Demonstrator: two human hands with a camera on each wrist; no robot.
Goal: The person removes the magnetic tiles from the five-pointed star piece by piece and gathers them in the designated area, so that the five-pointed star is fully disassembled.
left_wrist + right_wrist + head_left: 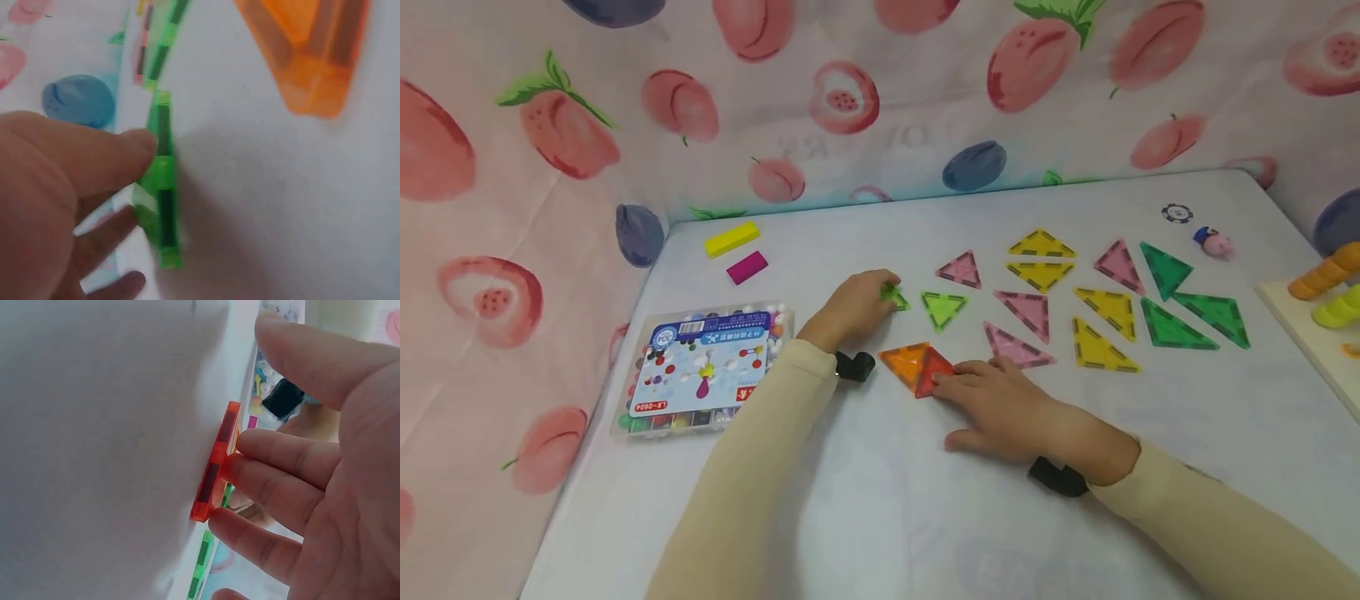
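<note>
My left hand pinches a light green triangular magnetic tile at the table; the thumb lies on its near side in the left wrist view. A second light green triangular tile lies just right of it. My right hand rests its fingertips on a red triangular tile, with the thumb held apart from it. The red tile lies flat against an orange triangular tile, side by side. Part of the red tile is hidden under the fingers in the head view.
Pink tiles, yellow tiles and green tiles lie to the right. A clear case of small beads stands at left, with yellow and magenta blocks behind it. A wooden board is at far right.
</note>
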